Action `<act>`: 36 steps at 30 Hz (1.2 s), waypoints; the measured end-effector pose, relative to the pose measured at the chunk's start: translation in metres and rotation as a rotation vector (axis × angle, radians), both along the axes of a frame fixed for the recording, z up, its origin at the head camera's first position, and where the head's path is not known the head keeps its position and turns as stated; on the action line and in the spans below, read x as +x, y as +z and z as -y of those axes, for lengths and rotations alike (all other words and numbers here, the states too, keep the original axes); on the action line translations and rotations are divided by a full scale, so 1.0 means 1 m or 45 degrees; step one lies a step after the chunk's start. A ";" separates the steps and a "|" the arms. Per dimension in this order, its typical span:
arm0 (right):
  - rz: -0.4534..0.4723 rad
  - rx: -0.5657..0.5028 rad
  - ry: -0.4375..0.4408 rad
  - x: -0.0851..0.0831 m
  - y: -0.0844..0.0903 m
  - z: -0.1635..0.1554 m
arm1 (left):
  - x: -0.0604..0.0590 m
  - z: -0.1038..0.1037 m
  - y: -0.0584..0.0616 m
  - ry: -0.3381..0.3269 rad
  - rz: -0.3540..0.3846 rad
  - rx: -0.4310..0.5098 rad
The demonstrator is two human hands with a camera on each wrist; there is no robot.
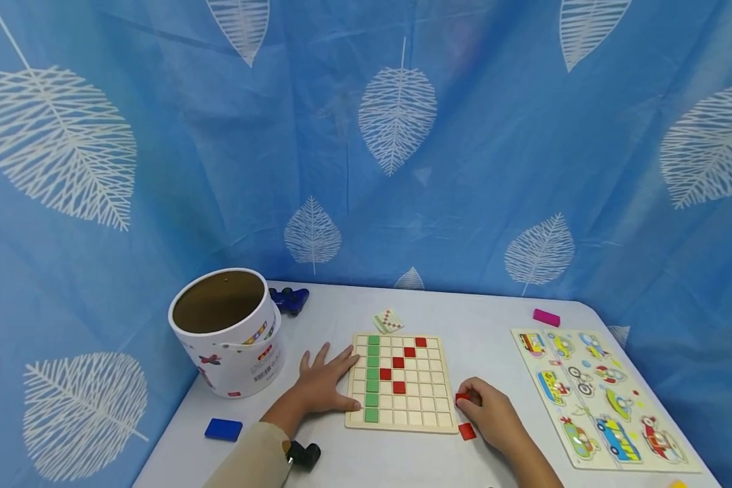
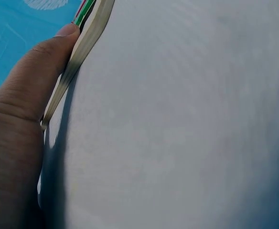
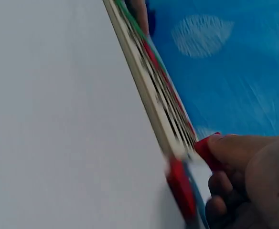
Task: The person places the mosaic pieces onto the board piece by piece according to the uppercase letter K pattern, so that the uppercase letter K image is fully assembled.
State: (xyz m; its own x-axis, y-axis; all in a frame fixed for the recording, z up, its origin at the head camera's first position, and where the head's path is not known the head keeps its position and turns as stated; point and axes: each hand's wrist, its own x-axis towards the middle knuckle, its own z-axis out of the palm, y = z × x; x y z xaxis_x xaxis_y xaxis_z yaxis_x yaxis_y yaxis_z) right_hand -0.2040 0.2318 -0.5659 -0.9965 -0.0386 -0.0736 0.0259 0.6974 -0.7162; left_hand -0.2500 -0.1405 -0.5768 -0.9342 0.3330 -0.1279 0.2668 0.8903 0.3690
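A wooden grid board [image 1: 423,400] lies on the white table, with a column of green square tiles [image 1: 372,374] near its left side and several red tiles [image 1: 398,362] stepping in a diagonal. My left hand [image 1: 321,385] rests spread at the board's left edge, its thumb on the frame. At the right edge, my right hand [image 1: 491,412] pinches a red square tile [image 3: 205,150] between thumb and fingertips. Another red tile [image 1: 467,432] lies on the table just below that hand. A small pattern card [image 1: 389,321] sits behind the board.
To the left stand a white bucket [image 1: 238,366] and a blue block [image 1: 223,429]; a game controller [image 1: 289,299] lies behind the bucket. A black object [image 1: 305,455] is near the left wrist. On the right are a vehicle puzzle board [image 1: 604,400] and a pink block [image 1: 546,317].
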 end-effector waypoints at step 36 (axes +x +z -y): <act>-0.229 0.184 0.171 0.008 -0.001 0.071 | 0.002 -0.001 0.001 0.006 -0.018 -0.015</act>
State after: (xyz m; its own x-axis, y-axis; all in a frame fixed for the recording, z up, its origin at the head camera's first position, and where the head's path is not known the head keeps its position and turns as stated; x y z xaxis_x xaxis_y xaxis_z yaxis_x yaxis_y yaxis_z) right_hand -0.1962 0.1612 -0.5667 -0.9808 -0.1732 0.0897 -0.1923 0.7814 -0.5937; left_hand -0.2478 -0.1396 -0.5758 -0.9376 0.3269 -0.1185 0.2675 0.8959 0.3548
